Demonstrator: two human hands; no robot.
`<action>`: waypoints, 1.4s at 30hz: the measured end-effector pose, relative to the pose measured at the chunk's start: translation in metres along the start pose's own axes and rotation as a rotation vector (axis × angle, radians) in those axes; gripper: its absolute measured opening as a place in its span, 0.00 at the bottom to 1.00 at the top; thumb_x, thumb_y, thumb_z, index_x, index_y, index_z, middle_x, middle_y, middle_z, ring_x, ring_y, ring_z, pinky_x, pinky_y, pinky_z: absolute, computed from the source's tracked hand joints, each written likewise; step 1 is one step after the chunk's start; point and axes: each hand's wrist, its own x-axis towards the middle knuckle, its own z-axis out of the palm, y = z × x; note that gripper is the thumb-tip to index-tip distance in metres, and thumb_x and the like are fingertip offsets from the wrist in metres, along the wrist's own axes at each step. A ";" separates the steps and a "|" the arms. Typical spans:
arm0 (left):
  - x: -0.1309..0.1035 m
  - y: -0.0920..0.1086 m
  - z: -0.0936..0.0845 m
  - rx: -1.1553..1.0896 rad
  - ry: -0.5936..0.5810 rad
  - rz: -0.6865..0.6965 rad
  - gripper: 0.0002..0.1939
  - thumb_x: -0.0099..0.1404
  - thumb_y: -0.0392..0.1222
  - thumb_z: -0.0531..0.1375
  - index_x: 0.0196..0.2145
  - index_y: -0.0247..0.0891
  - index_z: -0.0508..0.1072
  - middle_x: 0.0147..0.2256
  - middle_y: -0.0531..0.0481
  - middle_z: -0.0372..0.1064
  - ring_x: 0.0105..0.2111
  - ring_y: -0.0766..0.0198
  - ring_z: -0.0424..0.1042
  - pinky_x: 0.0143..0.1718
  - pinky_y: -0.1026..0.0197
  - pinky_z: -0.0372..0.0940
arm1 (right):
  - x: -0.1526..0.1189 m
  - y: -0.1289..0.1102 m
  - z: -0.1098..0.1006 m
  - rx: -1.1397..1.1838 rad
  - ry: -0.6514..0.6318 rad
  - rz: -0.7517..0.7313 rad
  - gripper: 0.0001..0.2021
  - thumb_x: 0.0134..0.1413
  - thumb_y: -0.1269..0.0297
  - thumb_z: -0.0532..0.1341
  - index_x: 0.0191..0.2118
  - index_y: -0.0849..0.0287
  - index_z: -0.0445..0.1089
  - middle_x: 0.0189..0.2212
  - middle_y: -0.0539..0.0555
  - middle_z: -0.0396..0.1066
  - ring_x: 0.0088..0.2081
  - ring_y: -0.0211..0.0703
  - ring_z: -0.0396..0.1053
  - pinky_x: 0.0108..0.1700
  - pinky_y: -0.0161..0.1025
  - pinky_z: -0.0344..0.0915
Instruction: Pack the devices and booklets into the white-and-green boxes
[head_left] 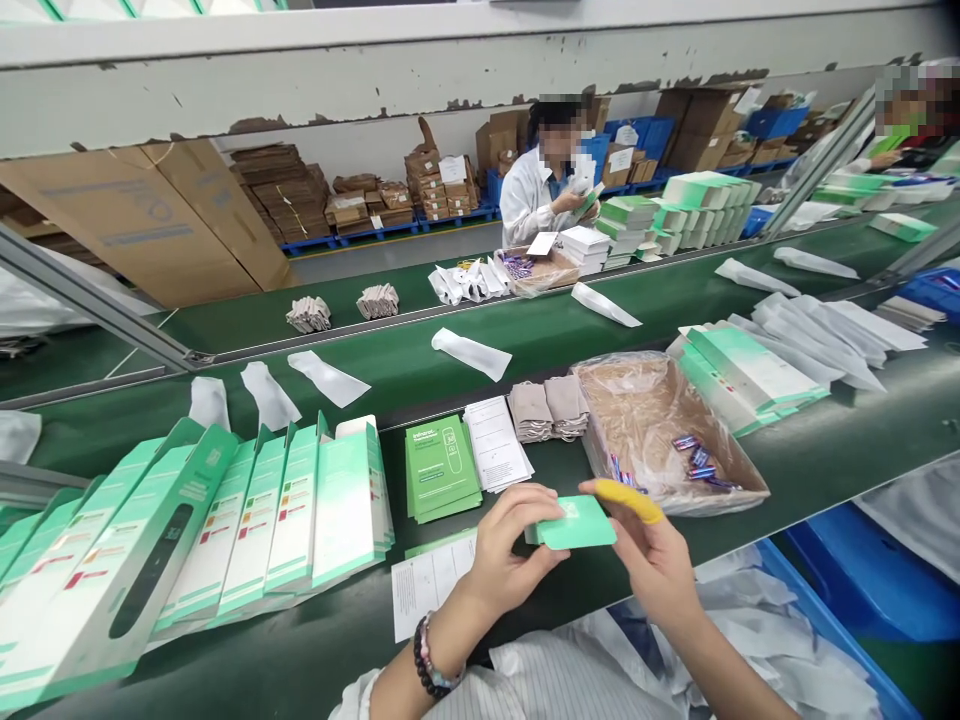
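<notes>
Between my two hands is a small green box point(576, 523), seen end-on with its flap facing up. My left hand point(517, 545) grips its left side between thumb and fingers; a beaded bracelet is on that wrist. Close to the box's right edge is my right hand point(649, 545), a yellow cover on one finger, with thumb and index finger apart. Beyond them lie green booklets point(442, 468), white printed sheets point(496, 443) and stacked beige pouches point(549, 408). A plastic-lined carton point(637, 400) holds several batteries point(701, 462).
Green-and-white boxes point(292, 510) stand in a row at left. White sleeves point(472, 354) lie along the green belt point(397, 375). More boxes point(754, 375) lie at right. A blue bin point(825, 620) is at lower right. Across the belt, a person point(529, 195) handles a box.
</notes>
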 end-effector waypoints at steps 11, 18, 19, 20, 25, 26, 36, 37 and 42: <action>0.021 0.005 0.018 -0.322 0.155 -0.326 0.10 0.69 0.47 0.58 0.36 0.38 0.72 0.33 0.52 0.68 0.36 0.62 0.66 0.39 0.63 0.61 | 0.068 -0.083 -0.026 -1.005 -0.699 -0.887 0.12 0.57 0.53 0.63 0.46 0.48 0.74 0.66 0.50 0.56 0.70 0.62 0.38 0.67 0.68 0.35; 0.020 -0.001 0.025 -0.446 0.171 -0.330 0.12 0.71 0.46 0.54 0.33 0.38 0.70 0.31 0.54 0.66 0.32 0.65 0.65 0.38 0.63 0.61 | 0.096 -0.101 -0.004 -1.105 -0.934 -0.997 0.20 0.57 0.48 0.63 0.52 0.50 0.72 0.70 0.49 0.47 0.71 0.57 0.33 0.68 0.63 0.21; 0.020 -0.001 0.026 -0.450 0.187 -0.339 0.12 0.72 0.46 0.54 0.34 0.38 0.70 0.32 0.53 0.67 0.33 0.64 0.66 0.39 0.63 0.62 | 0.096 -0.102 -0.003 -1.110 -0.946 -1.005 0.19 0.57 0.48 0.63 0.50 0.50 0.73 0.69 0.49 0.47 0.71 0.57 0.33 0.68 0.64 0.23; 0.019 -0.001 0.027 -0.450 0.197 -0.347 0.12 0.72 0.47 0.53 0.35 0.38 0.70 0.34 0.52 0.68 0.35 0.64 0.66 0.40 0.62 0.62 | 0.096 -0.102 -0.001 -1.110 -0.956 -1.009 0.19 0.56 0.47 0.63 0.49 0.51 0.74 0.69 0.49 0.48 0.71 0.58 0.33 0.68 0.65 0.25; 0.013 -0.007 0.030 -0.332 0.176 -0.293 0.22 0.74 0.53 0.45 0.36 0.37 0.71 0.35 0.49 0.69 0.36 0.61 0.68 0.43 0.59 0.63 | 0.095 -0.106 0.003 -1.054 -0.982 -0.945 0.14 0.52 0.49 0.67 0.41 0.50 0.78 0.65 0.51 0.57 0.69 0.63 0.41 0.67 0.68 0.40; 0.010 -0.010 0.030 -0.292 0.169 -0.266 0.24 0.74 0.55 0.44 0.38 0.37 0.72 0.37 0.47 0.70 0.38 0.60 0.68 0.45 0.57 0.63 | 0.095 -0.106 0.003 -1.048 -0.979 -0.923 0.14 0.51 0.50 0.68 0.40 0.50 0.78 0.65 0.52 0.58 0.69 0.63 0.42 0.66 0.69 0.42; 0.001 -0.016 0.008 -0.084 -0.154 -0.100 0.35 0.59 0.58 0.65 0.59 0.40 0.61 0.53 0.42 0.68 0.52 0.50 0.68 0.54 0.51 0.62 | 0.091 -0.109 0.000 -0.984 -0.971 -0.859 0.05 0.51 0.66 0.68 0.36 0.53 0.77 0.64 0.54 0.60 0.68 0.67 0.43 0.64 0.74 0.41; 0.000 -0.015 0.007 -0.057 -0.160 -0.110 0.31 0.60 0.53 0.66 0.57 0.41 0.62 0.51 0.44 0.68 0.51 0.51 0.68 0.53 0.52 0.62 | 0.086 -0.110 -0.005 -0.955 -0.934 -0.838 0.07 0.53 0.67 0.66 0.39 0.52 0.77 0.64 0.54 0.60 0.68 0.65 0.45 0.65 0.72 0.41; -0.005 -0.009 0.008 -0.102 -0.099 -0.090 0.29 0.60 0.57 0.64 0.54 0.42 0.64 0.51 0.44 0.66 0.52 0.51 0.66 0.54 0.53 0.60 | 0.037 -0.074 -0.015 -0.580 -0.065 -0.338 0.17 0.59 0.68 0.62 0.53 0.49 0.67 0.59 0.57 0.64 0.63 0.55 0.58 0.64 0.62 0.52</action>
